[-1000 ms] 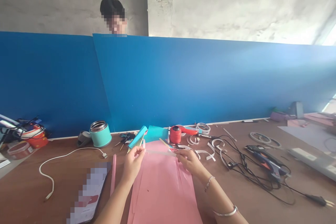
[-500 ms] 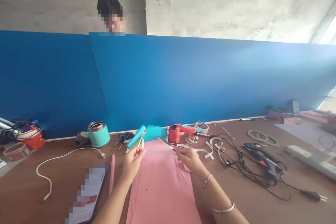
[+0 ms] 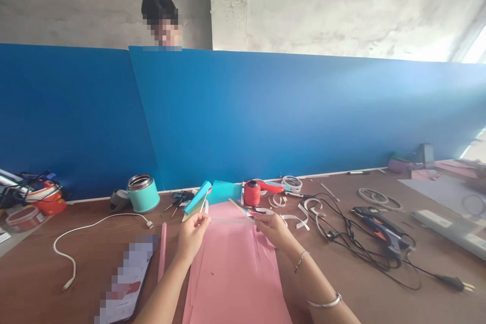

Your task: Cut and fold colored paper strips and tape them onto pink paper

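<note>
A translucent strip, seemingly tape (image 3: 231,220), stretches level between my two hands over the far part of the pink paper (image 3: 235,273). My left hand (image 3: 192,233) pinches its left end between thumb and fingertips. At the other end, my right hand (image 3: 272,229) is closed, fingers pressed together near the strip. Several pink sheets lie stacked beneath. Just beyond my left hand is a rolled blue sheet (image 3: 198,197). A red tool with a round body (image 3: 252,193) lies behind my right hand, and a thin wooden stick (image 3: 237,206) rests between the hands.
To the left are a phone (image 3: 129,278), a white cable (image 3: 68,243) and a turquoise container (image 3: 143,195). White strips (image 3: 304,216), glue guns (image 3: 383,233) with black cords and a power strip (image 3: 451,233) lie right. A blue partition (image 3: 266,116) stands behind; a person's head shows above it.
</note>
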Available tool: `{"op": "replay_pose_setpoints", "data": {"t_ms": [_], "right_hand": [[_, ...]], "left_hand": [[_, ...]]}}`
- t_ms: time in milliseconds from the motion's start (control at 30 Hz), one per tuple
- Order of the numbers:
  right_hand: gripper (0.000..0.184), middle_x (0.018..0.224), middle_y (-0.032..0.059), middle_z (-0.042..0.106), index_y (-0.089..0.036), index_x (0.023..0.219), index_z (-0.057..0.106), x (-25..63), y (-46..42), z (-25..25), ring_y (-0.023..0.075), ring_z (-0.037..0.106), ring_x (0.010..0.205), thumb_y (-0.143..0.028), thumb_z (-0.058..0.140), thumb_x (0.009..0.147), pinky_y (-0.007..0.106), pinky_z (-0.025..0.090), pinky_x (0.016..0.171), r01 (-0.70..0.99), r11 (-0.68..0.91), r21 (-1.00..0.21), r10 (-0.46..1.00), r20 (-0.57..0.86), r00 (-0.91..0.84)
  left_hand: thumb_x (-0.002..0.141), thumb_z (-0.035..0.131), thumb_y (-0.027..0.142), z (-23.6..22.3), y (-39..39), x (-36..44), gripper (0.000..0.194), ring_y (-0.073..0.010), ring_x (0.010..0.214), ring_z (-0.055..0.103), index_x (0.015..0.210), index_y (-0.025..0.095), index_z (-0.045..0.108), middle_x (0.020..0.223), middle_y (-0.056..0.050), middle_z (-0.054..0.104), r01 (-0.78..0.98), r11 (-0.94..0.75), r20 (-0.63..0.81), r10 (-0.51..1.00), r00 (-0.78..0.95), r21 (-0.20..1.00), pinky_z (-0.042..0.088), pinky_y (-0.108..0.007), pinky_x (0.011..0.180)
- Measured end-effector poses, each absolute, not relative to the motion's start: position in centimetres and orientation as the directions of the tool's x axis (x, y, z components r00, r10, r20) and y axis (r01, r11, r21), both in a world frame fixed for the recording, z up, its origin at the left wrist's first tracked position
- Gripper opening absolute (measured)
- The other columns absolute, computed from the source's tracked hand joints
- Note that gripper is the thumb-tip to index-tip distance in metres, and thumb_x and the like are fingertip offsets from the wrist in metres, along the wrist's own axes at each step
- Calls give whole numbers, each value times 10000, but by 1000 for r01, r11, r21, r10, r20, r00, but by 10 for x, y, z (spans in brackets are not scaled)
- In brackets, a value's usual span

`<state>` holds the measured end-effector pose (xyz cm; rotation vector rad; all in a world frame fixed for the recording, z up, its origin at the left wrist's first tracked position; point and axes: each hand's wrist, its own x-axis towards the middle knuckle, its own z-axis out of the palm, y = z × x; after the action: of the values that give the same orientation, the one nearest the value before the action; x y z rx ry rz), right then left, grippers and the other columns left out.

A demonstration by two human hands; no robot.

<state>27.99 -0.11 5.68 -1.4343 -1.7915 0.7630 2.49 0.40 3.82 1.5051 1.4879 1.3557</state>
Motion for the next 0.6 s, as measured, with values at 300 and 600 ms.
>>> {"op": "replay_pose_setpoints", "data": {"t_ms": [300, 600], "right_hand": [[276, 528, -15, 528, -160, 625, 690, 283, 1, 52, 108, 415, 512, -285, 469, 733, 211, 307, 502, 557, 225, -799, 974, 173, -146], [275, 596, 4, 601, -155, 629, 678, 274, 0, 56, 126, 467, 557, -285, 460, 734, 224, 333, 537, 498, 216, -840, 972, 233, -27]], "left_hand": [[712, 588, 436, 40, 4, 24, 287, -230, 778, 626, 757, 165, 671, 826, -58, 705, 350, -153, 218, 963, -155, 924, 470, -326, 714], [756, 533, 440, 51, -10, 41, 281, -233, 785, 627, 716, 182, 636, 758, -60, 686, 407, -278, 388, 896, -217, 870, 466, -322, 725]]}}
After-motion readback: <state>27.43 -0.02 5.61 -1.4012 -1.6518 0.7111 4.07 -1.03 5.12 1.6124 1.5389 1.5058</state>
